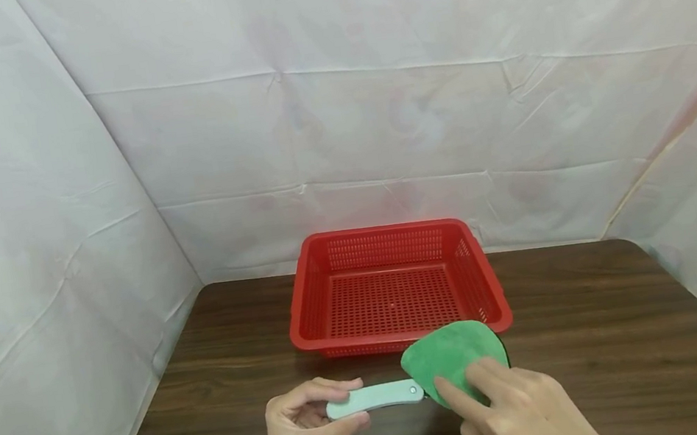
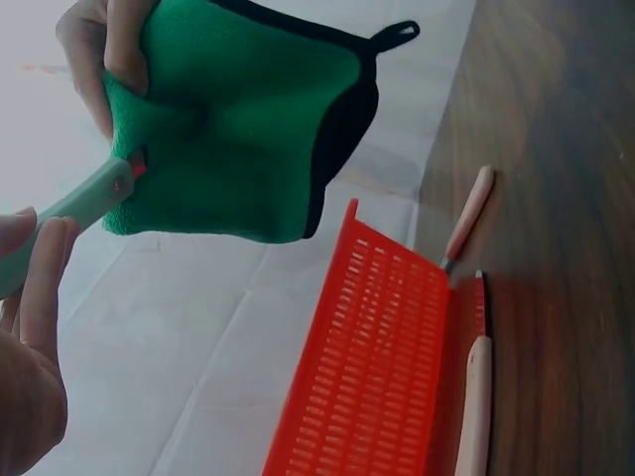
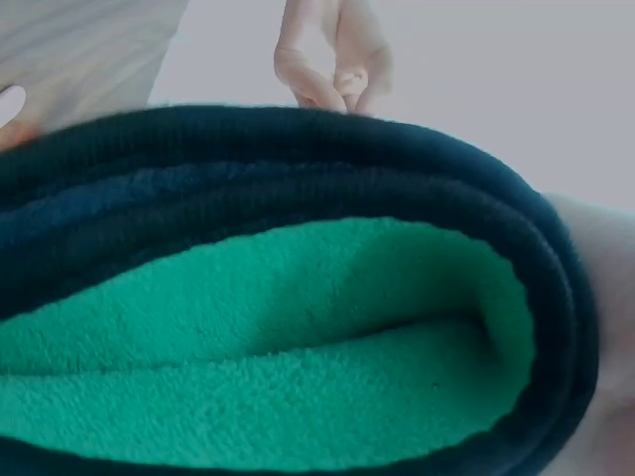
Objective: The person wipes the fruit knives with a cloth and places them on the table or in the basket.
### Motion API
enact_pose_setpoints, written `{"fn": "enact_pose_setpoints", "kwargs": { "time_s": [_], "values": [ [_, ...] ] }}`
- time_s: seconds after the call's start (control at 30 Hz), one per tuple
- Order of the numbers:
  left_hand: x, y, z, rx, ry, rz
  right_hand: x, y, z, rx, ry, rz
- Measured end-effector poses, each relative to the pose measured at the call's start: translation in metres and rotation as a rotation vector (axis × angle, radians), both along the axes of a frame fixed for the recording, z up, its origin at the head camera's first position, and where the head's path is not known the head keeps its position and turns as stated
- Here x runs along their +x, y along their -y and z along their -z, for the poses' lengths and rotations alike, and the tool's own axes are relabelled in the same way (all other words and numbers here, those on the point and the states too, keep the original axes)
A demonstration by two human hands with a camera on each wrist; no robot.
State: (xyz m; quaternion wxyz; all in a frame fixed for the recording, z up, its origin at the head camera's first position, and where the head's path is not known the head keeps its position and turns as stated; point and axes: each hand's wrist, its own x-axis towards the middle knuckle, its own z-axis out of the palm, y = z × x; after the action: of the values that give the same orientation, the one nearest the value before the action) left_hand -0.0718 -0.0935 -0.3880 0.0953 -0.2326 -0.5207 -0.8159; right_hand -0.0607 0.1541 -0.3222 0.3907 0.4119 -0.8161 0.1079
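My left hand (image 1: 305, 432) pinches the mint-green handle of a knife (image 1: 374, 397) between thumb and fingers, the handle lying nearly level and pointing right. Its blade is hidden in a green cloth (image 1: 451, 352) that my right hand (image 1: 516, 409) grips from the right, fingers pressed on top. In the left wrist view, the cloth (image 2: 248, 129) shows a dark edging and a small hanging loop, and a small reddish patch appears where the knife (image 2: 94, 193) enters it. Folded over, the cloth (image 3: 248, 416) covers most of the right wrist view.
Behind the hands a red plastic basket (image 1: 366, 340) with slotted walls stands on the dark wooden table (image 1: 231, 382). Two pale-handled utensils, one farther (image 2: 471, 213) and one nearer (image 2: 476, 397), lie beside the basket in the left wrist view. White sheeting (image 1: 375, 124) surrounds the table.
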Motion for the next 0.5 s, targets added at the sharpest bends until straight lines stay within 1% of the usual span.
{"fn": "enact_pose_setpoints", "kwargs": {
  "time_s": [0.07,0.13,0.33,0.47,0.5],
  "values": [
    [0.000,-0.001,0.000,0.018,0.001,0.002,-0.001,0.000,0.002,0.011,-0.022,-0.010],
    [0.001,-0.001,0.001,0.035,0.009,0.007,-0.002,0.000,0.004,0.024,-0.023,-0.006],
    [0.002,0.000,0.003,0.086,0.039,0.039,-0.001,-0.005,0.005,0.041,0.016,-0.002],
    [0.002,0.003,0.004,0.119,0.013,0.068,0.000,-0.011,0.004,0.055,0.061,0.001],
    [0.002,0.004,0.005,0.125,-0.007,0.075,0.000,-0.012,0.004,0.056,0.068,0.005]
  ]
}}
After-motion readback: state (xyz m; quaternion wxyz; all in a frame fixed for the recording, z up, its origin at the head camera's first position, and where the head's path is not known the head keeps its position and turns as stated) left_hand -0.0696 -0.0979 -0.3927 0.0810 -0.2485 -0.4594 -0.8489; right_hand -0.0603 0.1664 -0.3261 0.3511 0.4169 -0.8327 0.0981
